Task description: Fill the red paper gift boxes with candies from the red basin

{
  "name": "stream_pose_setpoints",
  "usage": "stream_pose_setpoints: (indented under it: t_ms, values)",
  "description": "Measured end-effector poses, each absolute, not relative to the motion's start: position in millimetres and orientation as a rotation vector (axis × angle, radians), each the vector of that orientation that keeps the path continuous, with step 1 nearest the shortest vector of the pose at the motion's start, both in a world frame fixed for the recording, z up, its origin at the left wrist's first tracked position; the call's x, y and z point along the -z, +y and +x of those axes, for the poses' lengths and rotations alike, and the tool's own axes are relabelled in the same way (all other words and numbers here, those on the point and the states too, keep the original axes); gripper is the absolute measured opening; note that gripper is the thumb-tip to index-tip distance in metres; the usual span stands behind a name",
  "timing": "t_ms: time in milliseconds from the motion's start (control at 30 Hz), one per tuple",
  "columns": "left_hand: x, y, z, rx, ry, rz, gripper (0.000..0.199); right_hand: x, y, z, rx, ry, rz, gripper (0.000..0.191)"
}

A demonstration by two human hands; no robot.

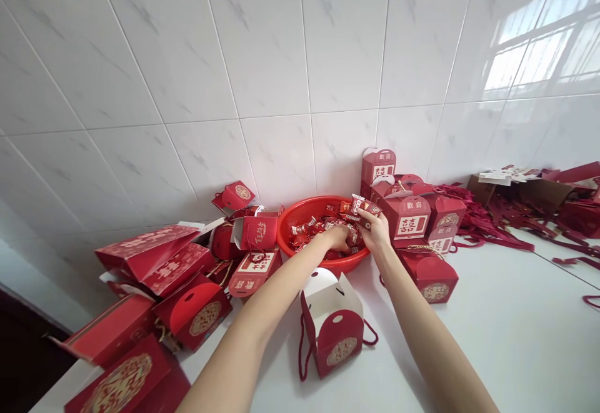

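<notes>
A red plastic basket (285, 228) of wrapped candies (309, 228) stands against the wall. My left hand (338, 238) reaches into it, fingers down among the candies and closed; what they pinch is hidden. At the basket's right rim, my right hand (374, 225) is closed on wrapped candies (360, 205) with red and white wrappers. In front of the basket, between my forearms, an open dark red gift box (335, 332) with rope handles shows its white inside, and no candy can be seen in it.
Several red gift boxes (178, 263) are heaped on the left. More boxes (410, 219) are stacked right of the basket. Farther right lie dark red ribbons (487, 222) and a cardboard box (539, 193) on the white table (515, 325). A tiled wall (272, 57) rises behind.
</notes>
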State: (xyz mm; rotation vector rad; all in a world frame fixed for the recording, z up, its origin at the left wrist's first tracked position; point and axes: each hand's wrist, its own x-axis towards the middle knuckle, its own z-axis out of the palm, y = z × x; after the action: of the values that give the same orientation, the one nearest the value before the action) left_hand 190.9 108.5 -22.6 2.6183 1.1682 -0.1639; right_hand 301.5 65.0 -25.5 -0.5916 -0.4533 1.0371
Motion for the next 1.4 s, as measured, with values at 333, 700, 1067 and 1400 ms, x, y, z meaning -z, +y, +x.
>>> stream_pose_setpoints:
  t_ms: [333,700,1067,1400]
  values:
    - [-10.0,86.5,161.7,-0.273,1.177,2.537,0.024,-8.5,37.6,299.3,-1.072,-0.586,-0.610,0.031]
    - [-56.0,-17.9,73.9,-0.422,0.921,2.336,0.031,-61.8,-38.9,297.4,-0.900,-1.182,-0.635,0.030]
    - [-34.6,-18.2,55.7,-0.108,1.084,2.197,0.018,-59.5,-54.6,276.8,-0.649,-1.984,-0.921,0.030]
    - [-27.5,-5.9,50.0,-0.242,1.165,2.333,0.037,-42.7,-39.9,266.0,-0.497,-2.169,-1.144,0.014]
